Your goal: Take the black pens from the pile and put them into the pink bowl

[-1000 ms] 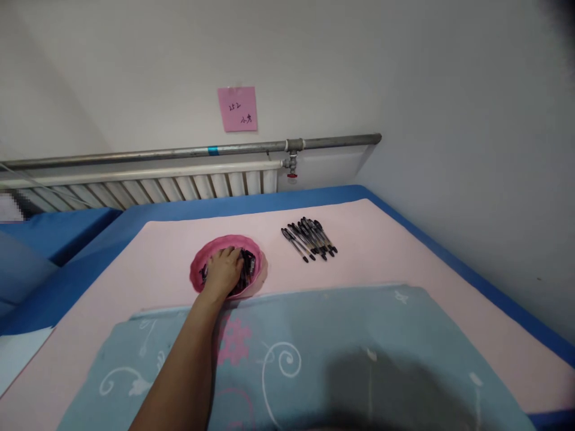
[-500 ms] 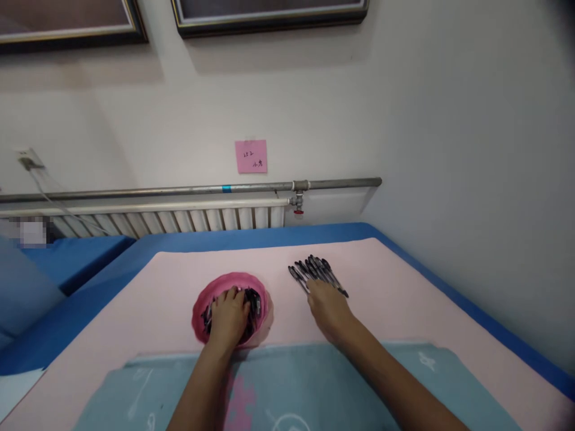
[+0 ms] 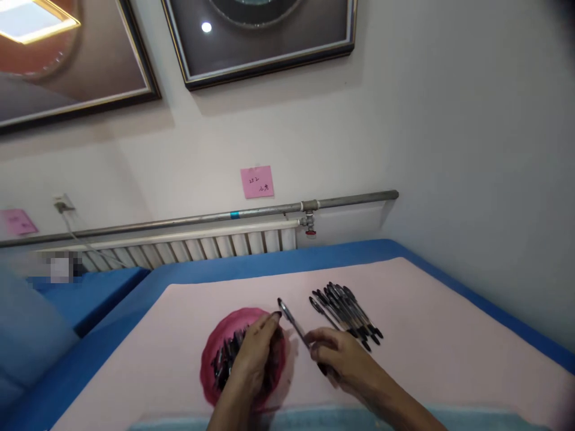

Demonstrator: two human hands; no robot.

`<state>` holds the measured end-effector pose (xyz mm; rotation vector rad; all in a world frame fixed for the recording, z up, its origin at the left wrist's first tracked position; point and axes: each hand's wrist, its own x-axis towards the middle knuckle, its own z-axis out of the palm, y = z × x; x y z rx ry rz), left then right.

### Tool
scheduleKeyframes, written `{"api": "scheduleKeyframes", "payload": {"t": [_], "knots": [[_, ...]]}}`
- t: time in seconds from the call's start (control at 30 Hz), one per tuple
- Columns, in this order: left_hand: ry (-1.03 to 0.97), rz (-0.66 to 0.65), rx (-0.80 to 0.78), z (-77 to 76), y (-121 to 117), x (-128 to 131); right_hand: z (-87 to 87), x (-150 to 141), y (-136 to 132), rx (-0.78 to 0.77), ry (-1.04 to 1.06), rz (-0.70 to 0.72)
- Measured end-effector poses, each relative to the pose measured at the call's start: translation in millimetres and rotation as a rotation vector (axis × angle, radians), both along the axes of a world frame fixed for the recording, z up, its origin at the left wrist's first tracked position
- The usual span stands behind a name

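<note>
My right hand [image 3: 339,357] grips a clear pen [image 3: 293,320] near its lower end, its black cap pointing up and left. Over the right side of a pink scalloped bowl [image 3: 206,366] is my left hand [image 3: 255,353], its fingers closed. A black pen end [image 3: 277,314] sticks out at these fingertips; the rest of that pen is hidden. Many black-capped pens [image 3: 227,358] lie jumbled in the bowl, partly covered by the left hand. Just beyond my right hand, a slanting bunch of similar pens [image 3: 345,310] lies side by side on the pink sheet.
The pink sheet [image 3: 188,311] covers a blue table [image 3: 251,263], with a teal cloth [image 3: 323,417] along the near edge. Behind stand a radiator [image 3: 215,246] and a metal pipe [image 3: 269,211]. A wall closes off the right side. Someone in light blue [image 3: 31,335] is at the left.
My right hand has left the bunch of pens, moved toward the bowl and now holds one pen. My left hand has risen from among the bowl's pens with a pen. The view has tilted up.
</note>
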<state>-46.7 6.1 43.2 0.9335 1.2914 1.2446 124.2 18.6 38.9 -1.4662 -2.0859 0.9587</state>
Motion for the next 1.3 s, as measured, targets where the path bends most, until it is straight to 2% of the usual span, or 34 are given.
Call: {"api": "scheduleKeyframes", "payload": {"t": [0.07,0.1,0.17,0.23,0.3,0.37,0.5,0.6,0.63,0.7,0.8,0.9,1.03,1.17,1.3], "knots": [[-0.247,-0.056,-0.024,-2.5,-1.9,0.7,4.0,-4.2,-8.7,-0.300,0.339,0.112],[-0.323,-0.073,-0.017,-3.0,-2.9,-0.5,6.0,-5.9,-12.5,-0.403,0.451,0.127],[-0.389,-0.055,0.023,-3.0,-4.4,-6.2,9.7,-7.9,-18.4,-0.523,0.507,0.143],[-0.405,0.012,0.062,-2.5,-5.5,-16.1,12.4,-8.8,-22.1,-0.570,0.458,0.135],[-0.379,0.096,0.089,-2.6,-7.1,-29.2,13.3,-9.5,-24.2,-0.595,0.421,0.111],[-0.270,0.145,0.077,-3.7,-9.7,-42.7,12.7,-10.0,-24.8,-0.624,0.440,0.072],[0.153,0.113,-0.013,-4.9,-15.2,-59.3,9.6,-9.0,-21.9,-0.695,0.564,0.006],[0.344,0.119,0.048,-2.5,-17.0,-57.4,9.2,-7.3,-18.8,-0.763,0.610,0.033],[0.316,0.125,0.065,-1.4,-17.5,-54.3,9.6,-7.1,-18.2,-0.779,0.620,0.047],[0.136,0.080,0.040,0.1,-19.3,-45.8,10.7,-7.6,-18.2,-0.801,0.649,0.066],[-0.209,-0.093,-0.048,0.8,-23.0,-31.7,11.2,-10.0,-19.9,-0.842,0.682,0.088],[-0.393,-0.181,-0.087,0.5,-25.3,-23.2,9.3,-12.3,-21.8,-0.849,0.703,0.102],[-0.470,-0.128,-0.085,0.3,-24.6,-22.8,5.6,-13.1,-23.2,-0.871,0.712,0.149],[-0.458,-0.102,-0.059,0.5,-23.7,-24.3,2.4,-16.6,-26.8,-0.883,0.715,0.217],[-0.437,-0.029,-0.045,-1.2,-22.7,-22.9,3.0,-23.2,-32.2,-0.722,0.645,0.168]]}}
